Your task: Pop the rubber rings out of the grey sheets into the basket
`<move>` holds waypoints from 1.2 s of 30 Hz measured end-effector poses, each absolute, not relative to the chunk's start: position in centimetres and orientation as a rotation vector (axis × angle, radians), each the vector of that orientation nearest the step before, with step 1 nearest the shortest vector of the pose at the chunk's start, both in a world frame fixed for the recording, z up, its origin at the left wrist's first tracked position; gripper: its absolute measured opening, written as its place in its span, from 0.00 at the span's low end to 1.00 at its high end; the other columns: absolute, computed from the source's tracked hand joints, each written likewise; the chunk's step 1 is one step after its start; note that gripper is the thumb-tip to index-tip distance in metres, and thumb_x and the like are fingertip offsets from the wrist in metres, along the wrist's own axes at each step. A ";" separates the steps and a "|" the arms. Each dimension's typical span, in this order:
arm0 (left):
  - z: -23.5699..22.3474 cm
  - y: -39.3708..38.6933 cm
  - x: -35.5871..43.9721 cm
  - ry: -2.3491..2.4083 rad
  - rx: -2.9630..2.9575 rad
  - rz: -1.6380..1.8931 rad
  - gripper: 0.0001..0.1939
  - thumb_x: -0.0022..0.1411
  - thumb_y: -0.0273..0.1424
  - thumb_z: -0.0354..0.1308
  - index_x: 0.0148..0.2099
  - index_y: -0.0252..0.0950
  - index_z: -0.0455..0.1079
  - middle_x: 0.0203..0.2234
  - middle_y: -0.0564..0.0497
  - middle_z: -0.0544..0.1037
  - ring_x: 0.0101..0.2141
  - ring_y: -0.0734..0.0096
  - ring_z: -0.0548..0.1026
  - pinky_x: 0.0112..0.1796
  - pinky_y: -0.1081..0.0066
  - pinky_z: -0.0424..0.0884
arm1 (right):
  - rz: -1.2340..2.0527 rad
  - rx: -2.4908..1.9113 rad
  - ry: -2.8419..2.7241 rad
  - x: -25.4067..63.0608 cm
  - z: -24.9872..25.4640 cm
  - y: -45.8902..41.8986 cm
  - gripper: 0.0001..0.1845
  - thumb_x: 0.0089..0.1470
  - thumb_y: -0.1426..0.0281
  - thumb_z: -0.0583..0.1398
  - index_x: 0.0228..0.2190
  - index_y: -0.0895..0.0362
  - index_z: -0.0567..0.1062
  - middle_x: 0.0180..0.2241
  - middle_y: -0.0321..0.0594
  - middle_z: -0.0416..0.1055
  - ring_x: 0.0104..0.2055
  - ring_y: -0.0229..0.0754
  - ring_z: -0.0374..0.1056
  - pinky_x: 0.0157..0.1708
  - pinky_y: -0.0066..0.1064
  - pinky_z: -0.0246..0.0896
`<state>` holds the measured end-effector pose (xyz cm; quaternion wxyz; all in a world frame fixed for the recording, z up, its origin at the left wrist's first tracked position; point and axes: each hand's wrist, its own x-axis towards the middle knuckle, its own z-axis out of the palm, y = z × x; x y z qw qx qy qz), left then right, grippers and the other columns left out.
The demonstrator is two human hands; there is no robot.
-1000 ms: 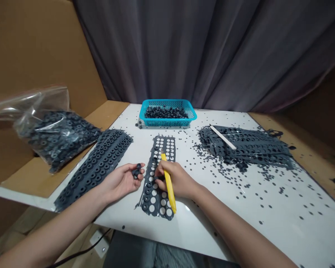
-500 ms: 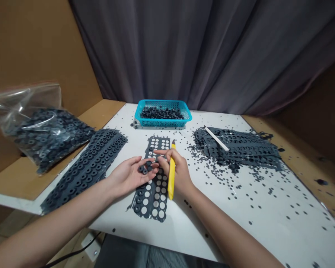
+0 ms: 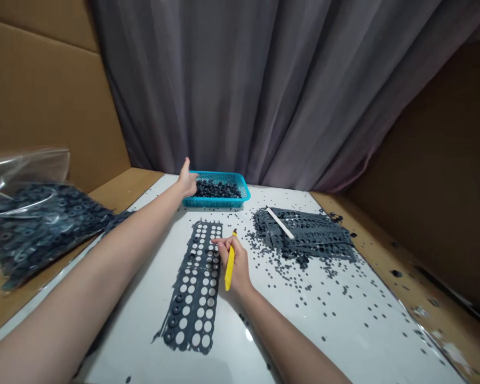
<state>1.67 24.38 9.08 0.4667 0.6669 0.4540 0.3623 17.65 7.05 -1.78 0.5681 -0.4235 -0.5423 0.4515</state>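
Observation:
My left hand [image 3: 188, 178] reaches to the left end of a blue plastic basket [image 3: 246, 194] heaped with small black rubber pieces. Its thumb sticks up and the hand looks open, though the other fingers are partly hidden at the basket. In my right hand [image 3: 238, 264] is a yellow-handled tool [image 3: 229, 269] with a short dark tip pointing away from me. That hand hovers at the right edge of a dark rubber sheet [image 3: 193, 298] punched with rows of round holes, forefinger stretched over it. Several black rubber rings [image 3: 173, 322] still sit along the sheet's left side.
A stack of punched rubber sheets [image 3: 316, 234] lies to the right with a white stick [image 3: 280, 223] on top. Small black discs [image 3: 298, 280] are scattered around it. A clear bag of rings [image 3: 44, 218] stands at the left. A grey curtain [image 3: 224, 85] hangs behind the basket.
My left hand, which held several black rings over the sheet, has moved forward to the basket. The right hand keeps the yellow tool near the sheet. The view has shifted.

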 end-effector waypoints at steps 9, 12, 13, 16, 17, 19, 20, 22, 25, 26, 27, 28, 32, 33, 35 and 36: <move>5.5 11.3 -3.6 1.249 1.786 0.626 0.13 0.53 0.37 0.59 0.33 0.30 0.70 0.28 0.49 0.74 0.31 0.68 0.69 0.35 0.70 0.62 | 1.373 -1.013 -1.228 16.7 -1.0 5.6 0.17 0.53 0.67 0.49 0.37 0.56 0.74 0.22 0.36 0.68 0.25 0.38 0.62 0.27 0.29 0.56; 3.9 4.2 -4.1 1.249 2.121 0.369 0.06 0.55 0.33 0.56 0.33 0.36 0.70 0.28 0.52 0.74 0.31 0.69 0.69 0.34 0.72 0.63 | 1.528 -1.163 -1.248 15.7 -0.3 3.9 0.14 0.48 0.70 0.50 0.25 0.58 0.75 0.18 0.36 0.66 0.19 0.36 0.59 0.21 0.27 0.54; 3.4 2.4 -4.0 1.288 2.144 0.364 0.05 0.55 0.32 0.55 0.34 0.36 0.69 0.29 0.52 0.73 0.32 0.69 0.69 0.35 0.72 0.64 | 1.544 -1.200 -1.269 15.4 -0.1 3.4 0.13 0.47 0.71 0.51 0.23 0.59 0.74 0.17 0.35 0.66 0.18 0.35 0.59 0.19 0.27 0.54; 1.8 -0.8 -3.7 1.357 2.135 0.408 0.07 0.56 0.30 0.53 0.38 0.38 0.67 0.35 0.50 0.72 0.38 0.66 0.70 0.38 0.70 0.65 | 1.483 -1.253 -1.319 15.2 -0.3 2.0 0.11 0.46 0.72 0.52 0.20 0.58 0.72 0.15 0.34 0.65 0.17 0.34 0.59 0.17 0.24 0.53; 1.4 -1.3 -3.6 1.365 2.121 0.419 0.07 0.57 0.29 0.52 0.40 0.38 0.67 0.36 0.49 0.72 0.39 0.66 0.70 0.39 0.69 0.65 | 1.442 -1.260 -1.315 15.2 -0.6 1.7 0.11 0.46 0.72 0.51 0.19 0.58 0.71 0.15 0.34 0.64 0.17 0.33 0.58 0.17 0.24 0.52; 1.0 -1.5 -3.5 1.366 2.097 0.419 0.08 0.57 0.29 0.52 0.40 0.39 0.66 0.37 0.49 0.72 0.39 0.65 0.69 0.39 0.69 0.66 | 1.395 -1.254 -1.295 15.4 -1.1 1.4 0.12 0.46 0.73 0.51 0.18 0.58 0.70 0.14 0.33 0.63 0.16 0.33 0.57 0.16 0.23 0.51; 1.0 -1.5 -3.5 1.361 2.088 0.412 0.08 0.57 0.29 0.52 0.40 0.39 0.66 0.37 0.49 0.72 0.39 0.65 0.69 0.38 0.69 0.66 | 1.389 -1.243 -1.299 15.4 -1.3 1.3 0.12 0.46 0.73 0.51 0.17 0.58 0.70 0.13 0.33 0.63 0.16 0.33 0.57 0.16 0.23 0.51; 1.1 -1.2 -3.6 1.347 2.087 0.397 0.07 0.57 0.29 0.52 0.40 0.39 0.66 0.37 0.50 0.71 0.39 0.65 0.69 0.38 0.69 0.66 | 1.405 -1.225 -1.337 15.5 -1.6 1.2 0.12 0.46 0.73 0.51 0.17 0.58 0.70 0.13 0.33 0.63 0.16 0.33 0.57 0.16 0.23 0.51; 1.7 -0.7 -3.6 1.332 2.133 0.398 0.08 0.58 0.28 0.51 0.41 0.38 0.66 0.38 0.49 0.71 0.40 0.65 0.69 0.41 0.68 0.65 | 1.425 -1.217 -1.402 15.4 -1.6 1.1 0.12 0.46 0.73 0.51 0.18 0.58 0.71 0.14 0.33 0.64 0.16 0.34 0.58 0.17 0.24 0.53; 1.8 -0.5 -3.6 1.328 2.160 0.397 0.08 0.59 0.27 0.50 0.41 0.38 0.66 0.38 0.49 0.71 0.41 0.65 0.69 0.42 0.68 0.64 | 1.411 -1.216 -1.430 15.4 -1.6 1.1 0.12 0.46 0.73 0.50 0.17 0.58 0.70 0.14 0.33 0.64 0.17 0.34 0.59 0.18 0.24 0.53; 1.9 -0.3 -3.5 1.323 2.189 0.391 0.08 0.59 0.27 0.49 0.41 0.37 0.66 0.37 0.49 0.71 0.41 0.65 0.69 0.42 0.68 0.64 | 1.384 -1.216 -1.466 15.4 -1.5 1.1 0.13 0.46 0.74 0.50 0.17 0.58 0.70 0.14 0.33 0.64 0.18 0.34 0.59 0.19 0.25 0.54; 2.0 0.0 -3.3 1.317 2.218 0.382 0.08 0.59 0.27 0.49 0.41 0.37 0.67 0.37 0.49 0.71 0.41 0.64 0.69 0.42 0.67 0.64 | 1.347 -1.216 -1.508 15.4 -1.4 1.1 0.13 0.47 0.74 0.50 0.16 0.58 0.70 0.15 0.33 0.64 0.19 0.35 0.60 0.20 0.25 0.54; 2.0 1.3 -2.8 1.227 2.302 0.318 0.08 0.57 0.26 0.51 0.40 0.37 0.67 0.36 0.49 0.71 0.40 0.64 0.69 0.41 0.68 0.64 | 1.220 -1.238 -1.641 15.5 -1.3 1.0 0.15 0.47 0.76 0.49 0.14 0.57 0.67 0.15 0.33 0.63 0.21 0.35 0.60 0.24 0.26 0.53; 2.0 1.7 -2.7 1.191 2.315 0.293 0.09 0.56 0.25 0.52 0.40 0.37 0.68 0.36 0.49 0.71 0.39 0.65 0.70 0.41 0.69 0.65 | 1.210 -1.239 -1.656 15.5 -1.2 0.9 0.15 0.48 0.76 0.49 0.15 0.57 0.67 0.15 0.33 0.63 0.21 0.36 0.60 0.24 0.26 0.52; 2.1 2.4 -2.5 1.110 2.341 0.234 0.10 0.55 0.24 0.52 0.39 0.37 0.69 0.35 0.49 0.72 0.37 0.66 0.71 0.39 0.70 0.65 | 1.188 -1.240 -1.685 15.5 -1.3 0.9 0.14 0.48 0.76 0.49 0.15 0.57 0.66 0.15 0.33 0.63 0.21 0.35 0.60 0.24 0.26 0.51; 2.1 2.7 -2.4 1.072 2.357 0.201 0.11 0.55 0.23 0.51 0.39 0.37 0.70 0.34 0.49 0.72 0.36 0.66 0.71 0.38 0.70 0.66 | 1.167 -1.242 -1.701 15.5 -1.3 0.9 0.14 0.48 0.76 0.49 0.14 0.57 0.65 0.15 0.33 0.62 0.21 0.35 0.59 0.23 0.26 0.50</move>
